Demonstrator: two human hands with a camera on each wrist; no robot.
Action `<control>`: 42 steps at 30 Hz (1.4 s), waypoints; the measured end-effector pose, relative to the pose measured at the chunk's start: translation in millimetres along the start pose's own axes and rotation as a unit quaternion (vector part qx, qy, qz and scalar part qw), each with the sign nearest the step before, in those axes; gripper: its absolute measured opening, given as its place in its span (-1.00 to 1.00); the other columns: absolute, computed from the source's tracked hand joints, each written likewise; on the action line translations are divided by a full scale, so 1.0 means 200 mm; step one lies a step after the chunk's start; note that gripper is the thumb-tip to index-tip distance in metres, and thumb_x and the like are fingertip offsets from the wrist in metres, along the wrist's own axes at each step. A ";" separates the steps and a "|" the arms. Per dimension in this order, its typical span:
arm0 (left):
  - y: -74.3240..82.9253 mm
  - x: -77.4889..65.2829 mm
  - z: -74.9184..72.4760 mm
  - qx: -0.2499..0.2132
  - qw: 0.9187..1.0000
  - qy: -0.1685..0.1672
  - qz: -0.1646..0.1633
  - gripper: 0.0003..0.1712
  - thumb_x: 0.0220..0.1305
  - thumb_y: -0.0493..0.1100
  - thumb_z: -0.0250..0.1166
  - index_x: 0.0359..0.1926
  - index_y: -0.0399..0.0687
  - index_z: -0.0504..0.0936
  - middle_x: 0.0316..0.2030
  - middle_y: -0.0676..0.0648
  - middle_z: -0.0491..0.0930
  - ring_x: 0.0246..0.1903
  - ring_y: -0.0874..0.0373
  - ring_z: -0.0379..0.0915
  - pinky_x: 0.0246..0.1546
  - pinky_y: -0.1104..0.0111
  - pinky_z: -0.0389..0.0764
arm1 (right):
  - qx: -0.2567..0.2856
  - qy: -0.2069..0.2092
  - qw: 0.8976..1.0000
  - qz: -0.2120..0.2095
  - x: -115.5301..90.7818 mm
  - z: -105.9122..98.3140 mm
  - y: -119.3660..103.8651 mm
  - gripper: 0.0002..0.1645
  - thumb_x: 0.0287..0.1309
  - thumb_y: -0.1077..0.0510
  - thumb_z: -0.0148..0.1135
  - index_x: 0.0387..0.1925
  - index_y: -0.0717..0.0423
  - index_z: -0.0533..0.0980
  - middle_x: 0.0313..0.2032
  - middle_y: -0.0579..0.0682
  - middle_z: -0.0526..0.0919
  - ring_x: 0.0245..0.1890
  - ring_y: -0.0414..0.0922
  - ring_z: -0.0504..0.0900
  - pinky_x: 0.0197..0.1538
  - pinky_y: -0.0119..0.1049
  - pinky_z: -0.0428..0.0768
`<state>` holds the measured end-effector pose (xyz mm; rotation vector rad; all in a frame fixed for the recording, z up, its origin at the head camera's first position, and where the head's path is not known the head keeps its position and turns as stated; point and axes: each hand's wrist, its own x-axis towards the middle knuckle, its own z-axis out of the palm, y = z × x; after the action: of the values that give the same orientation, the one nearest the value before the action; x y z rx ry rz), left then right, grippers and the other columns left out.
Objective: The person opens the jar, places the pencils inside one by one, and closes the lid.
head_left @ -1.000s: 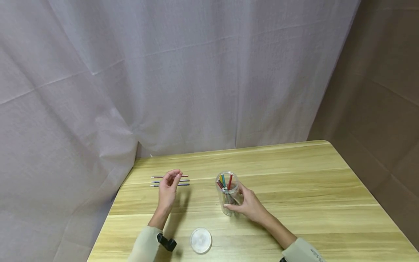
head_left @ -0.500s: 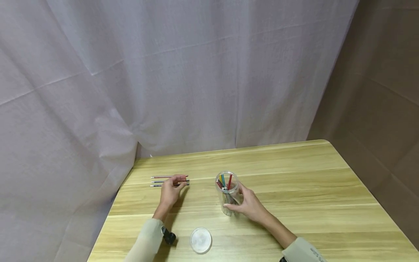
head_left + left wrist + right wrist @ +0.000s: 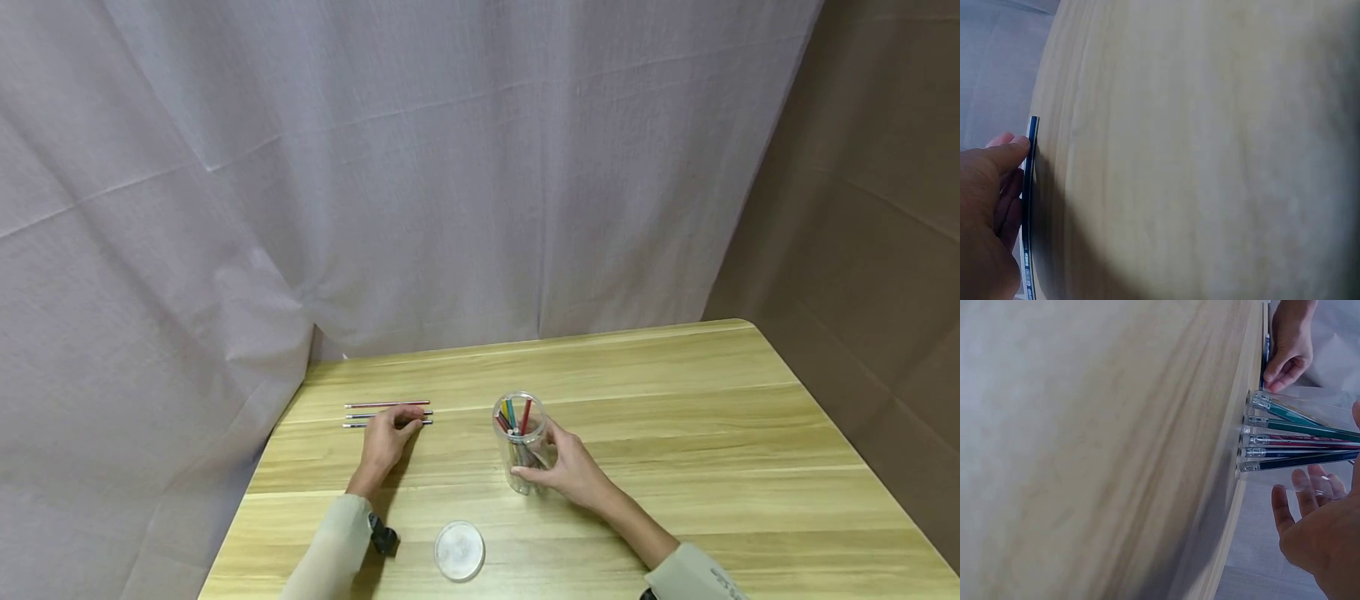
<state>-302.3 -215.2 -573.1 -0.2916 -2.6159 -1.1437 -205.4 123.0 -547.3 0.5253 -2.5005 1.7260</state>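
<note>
Three pencils with erasers lie parallel on the wooden table (image 3: 675, 433) in the head view: a red pencil (image 3: 375, 405) farthest away, a dark middle pencil (image 3: 360, 416), and a dark blue pencil (image 3: 353, 425) nearest. My left hand (image 3: 384, 442) bends over them. In the left wrist view, its thumb and fingers pinch the dark blue pencil (image 3: 1027, 206) near one end. My right hand (image 3: 573, 473) grips the side of a clear plastic jar (image 3: 508, 458), which stands upright without a lid. Several coloured pencils (image 3: 1300, 440) lean inside it, eraser ends down.
A round clear lid (image 3: 459, 551) lies flat on the table in front, between my forearms. Behind the table hangs a grey curtain (image 3: 420, 208), and a brown one (image 3: 862, 275) hangs at the right.
My left hand has come down from above the pencils, and its fingertips have closed on the nearest one. The right hand and jar have stayed put.
</note>
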 end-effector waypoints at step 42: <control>0.27 -0.07 0.11 0.044 0.986 -0.044 0.157 -0.83 0.31 -0.19 0.35 -0.08 0.09 0.69 -0.23 0.17 0.68 -0.20 0.32 0.59 -0.14 0.33 0.63 | -0.005 -0.001 1.000 -0.002 0.00 0.00 0.00 0.02 -0.14 -0.17 0.60 0.33 0.05 0.35 0.12 -0.13 0.61 0.21 -0.08 0.50 0.30 0.11 0.37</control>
<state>-277.8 -162.7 -554.8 -0.7212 -2.5645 -0.9255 -205.7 122.2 -547.2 0.5315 -2.5063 1.7124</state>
